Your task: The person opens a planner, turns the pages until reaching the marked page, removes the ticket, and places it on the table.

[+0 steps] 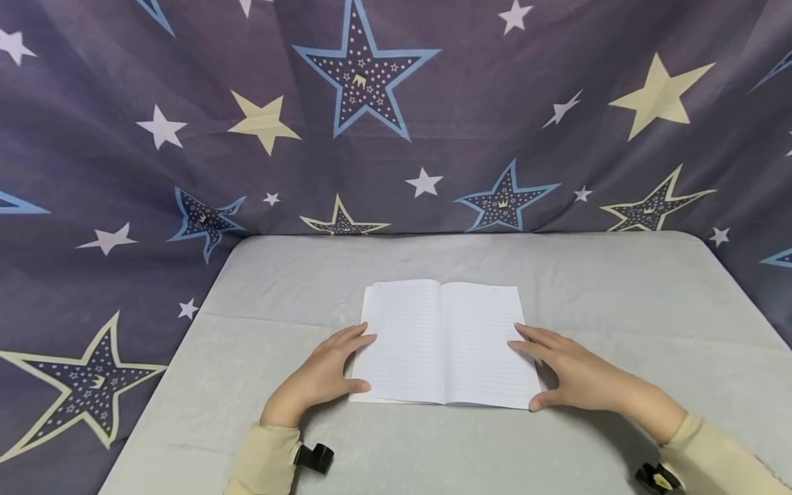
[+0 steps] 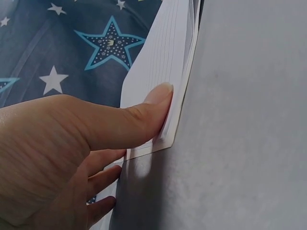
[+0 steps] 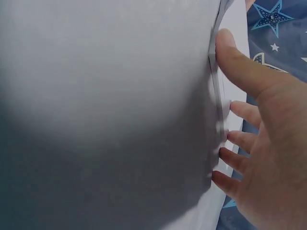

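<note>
An open notebook (image 1: 402,344) with white lined pages lies flat on the grey table, its fold running down the middle. At its left side my left hand (image 1: 324,371) rests with fingers spread, fingertips on the page margin. The left thumb (image 2: 148,112) presses on the lower corner of the left page in the left wrist view. My right hand (image 1: 578,371) touches the right side, its thumb (image 3: 235,55) at the lower corner and its fingers spaced along the edge. The pages show printed lines and no visible writing.
The table (image 1: 278,275) has a light grey cloth cover with faint creases. Behind and beside it hangs a dark curtain (image 1: 470,89) printed with stars. A black wrist-camera strap (image 1: 314,458) sits at the left beige sleeve (image 1: 262,457), and another device (image 1: 658,478) at the right.
</note>
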The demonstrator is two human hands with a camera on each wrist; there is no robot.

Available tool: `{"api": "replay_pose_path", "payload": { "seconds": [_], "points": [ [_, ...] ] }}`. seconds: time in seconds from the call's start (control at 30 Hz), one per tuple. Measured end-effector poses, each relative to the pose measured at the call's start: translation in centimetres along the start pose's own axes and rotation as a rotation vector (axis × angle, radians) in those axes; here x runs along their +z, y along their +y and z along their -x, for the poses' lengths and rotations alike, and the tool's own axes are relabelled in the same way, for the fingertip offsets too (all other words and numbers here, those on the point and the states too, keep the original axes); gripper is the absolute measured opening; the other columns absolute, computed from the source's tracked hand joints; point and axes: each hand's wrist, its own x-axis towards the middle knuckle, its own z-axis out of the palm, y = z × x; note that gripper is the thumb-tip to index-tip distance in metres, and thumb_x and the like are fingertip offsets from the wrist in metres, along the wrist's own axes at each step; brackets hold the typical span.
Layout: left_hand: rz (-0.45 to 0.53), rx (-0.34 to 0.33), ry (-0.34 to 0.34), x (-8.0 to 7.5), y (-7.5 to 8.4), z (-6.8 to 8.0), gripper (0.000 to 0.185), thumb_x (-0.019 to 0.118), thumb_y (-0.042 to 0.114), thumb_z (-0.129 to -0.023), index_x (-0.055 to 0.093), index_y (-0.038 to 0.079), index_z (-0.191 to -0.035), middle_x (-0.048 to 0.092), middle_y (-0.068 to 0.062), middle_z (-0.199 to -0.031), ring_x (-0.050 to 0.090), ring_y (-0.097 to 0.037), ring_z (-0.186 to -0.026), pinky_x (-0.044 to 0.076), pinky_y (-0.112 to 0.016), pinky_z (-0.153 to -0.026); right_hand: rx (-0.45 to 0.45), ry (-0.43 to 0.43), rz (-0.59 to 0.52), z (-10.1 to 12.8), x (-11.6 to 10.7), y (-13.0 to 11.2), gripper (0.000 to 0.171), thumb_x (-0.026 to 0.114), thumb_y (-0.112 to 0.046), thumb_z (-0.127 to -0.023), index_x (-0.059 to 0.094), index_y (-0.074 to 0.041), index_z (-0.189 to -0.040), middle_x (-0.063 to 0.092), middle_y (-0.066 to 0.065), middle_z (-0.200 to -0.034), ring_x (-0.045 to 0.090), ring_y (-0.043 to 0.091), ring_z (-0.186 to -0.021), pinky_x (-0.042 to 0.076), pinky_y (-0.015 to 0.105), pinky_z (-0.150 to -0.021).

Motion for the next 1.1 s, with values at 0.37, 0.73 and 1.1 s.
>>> {"api": "replay_pose_path", "payload": {
  "seconds": [0.37, 0.73, 1.1],
  "points": [
    [0.008, -0.007, -0.002, 0.2, -0.1, 0.1, 0.077, 0.084, 0.023, -0.078, 0.05, 0.009, -0.146, 0.035, -0.013, -0.157, 0.027, -0.038, -0.144, 0.024, -0.061, -0.113, 0.007, 0.038, 0.072, 0.0, 0.4, -0.4, 0.074, 0.08, -0.048, -0.079, 0.058, -0.008, -0.138, 0.046, 0.018, -0.148, 0.044, 0.041, -0.132, 0.039, 0.061, -0.103],
    [0.006, -0.001, 0.007, 0.2, -0.2, 0.0, 0.077, 0.085, 0.023, -0.078, 0.05, 0.009, -0.145, 0.035, -0.013, -0.157, 0.028, -0.038, -0.144, 0.024, -0.062, -0.113, 0.078, 0.095, 0.072, -0.6, 0.3, -1.0, 0.088, 0.076, -0.05, -0.082, 0.043, 0.002, -0.145, 0.042, 0.022, -0.15, 0.043, 0.042, -0.134, 0.038, 0.059, -0.105],
    [0.004, 0.003, 0.008, 0.2, -0.4, -0.1, 0.078, 0.084, 0.025, -0.078, 0.05, 0.01, -0.146, 0.035, -0.012, -0.157, 0.028, -0.037, -0.145, 0.024, -0.062, -0.113, 0.212, 0.167, -0.078, -2.7, -0.7, -4.1, 0.101, 0.069, -0.059, -0.084, 0.025, -0.003, -0.156, 0.041, 0.02, -0.152, 0.046, 0.04, -0.133, 0.038, 0.058, -0.106]
  ]
}}
